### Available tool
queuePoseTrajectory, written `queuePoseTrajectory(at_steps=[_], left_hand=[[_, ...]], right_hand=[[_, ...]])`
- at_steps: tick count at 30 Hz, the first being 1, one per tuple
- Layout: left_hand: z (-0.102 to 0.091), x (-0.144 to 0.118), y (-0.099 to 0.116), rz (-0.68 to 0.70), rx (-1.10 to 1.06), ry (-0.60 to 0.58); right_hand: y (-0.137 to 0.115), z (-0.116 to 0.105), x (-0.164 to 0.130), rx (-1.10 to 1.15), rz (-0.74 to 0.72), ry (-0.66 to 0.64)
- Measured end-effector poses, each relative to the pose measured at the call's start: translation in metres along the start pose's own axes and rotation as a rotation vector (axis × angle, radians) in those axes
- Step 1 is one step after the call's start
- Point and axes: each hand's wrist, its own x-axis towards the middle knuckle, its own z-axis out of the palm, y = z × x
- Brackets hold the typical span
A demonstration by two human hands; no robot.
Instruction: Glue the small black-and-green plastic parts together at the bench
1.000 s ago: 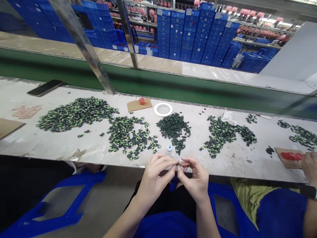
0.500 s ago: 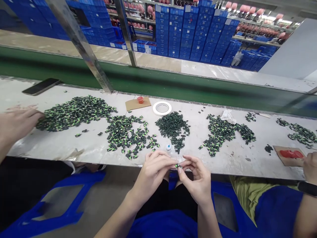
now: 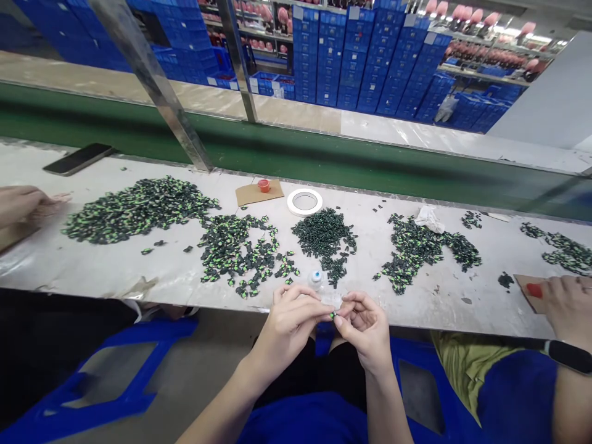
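Fingertips of both my hands meet low in the middle of the frame, just past the near edge of the worktable (image 3: pixel 92 271): my left hand (image 3: pixel 289 324) and my right hand (image 3: pixel 365 327) are each pinched on one tiny green-and-black part (image 3: pixel 332 316), which sits between them over my lap, off the table. That is the first risk as I judge it: the part is so small that a slight slip of either pinch would drop it past the table edge and onto the floor between the blue stools, where it would be hard to find. Just above my hands, at the table's edge, stands a small clear bottle with a blue tip (image 3: pixel 315 279) (glue, I suppose, though I cannot read it), and a careless lift of my left knuckles could tip it into the nearest pile of green-and-black parts (image 3: pixel 235 250) or the dark pile (image 3: pixel 326 237) beside it, fouling loose pieces. The two piles lie near each other in the frame's centre, so a sweep of my wrist could also mix them. At far right a co-worker's hand (image 3: pixel 571 305) rests on a cardboard scrap with red on it, and another hand (image 3: pixel 21 203) lies at far left; both are well apart from mine, so a bump seems unlikely.
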Motion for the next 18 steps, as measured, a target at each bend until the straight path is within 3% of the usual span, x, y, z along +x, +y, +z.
queuePoseTrajectory(at_steps=[3, 8, 10, 12, 14, 18], left_hand=[[-0.008, -0.002, -0.007, -0.074, 0.012, -0.058], [-0.026, -0.007, -0.041, -0.260, 0.233, 0.146], [-0.027, -0.008, -0.056, -0.288, 0.327, 0.164], [-0.023, -0.008, -0.067, -0.292, 0.358, 0.112], [-0.016, -0.005, -0.073, -0.291, 0.354, 0.055], [-0.001, 0.005, -0.075, -0.306, 0.399, 0.048]], right_hand=[[0.003, -0.021, 0.004, -0.108, -0.027, 0.027], [0.007, -0.066, 0.020, -0.461, -0.148, 0.500], [0.008, -0.072, 0.027, -0.671, -0.224, 0.587], [0.012, -0.066, 0.031, -0.836, -0.348, 0.519], [0.019, -0.049, 0.034, -0.904, -0.437, 0.341], [0.039, -0.009, 0.041, -0.911, -0.432, 0.058]])
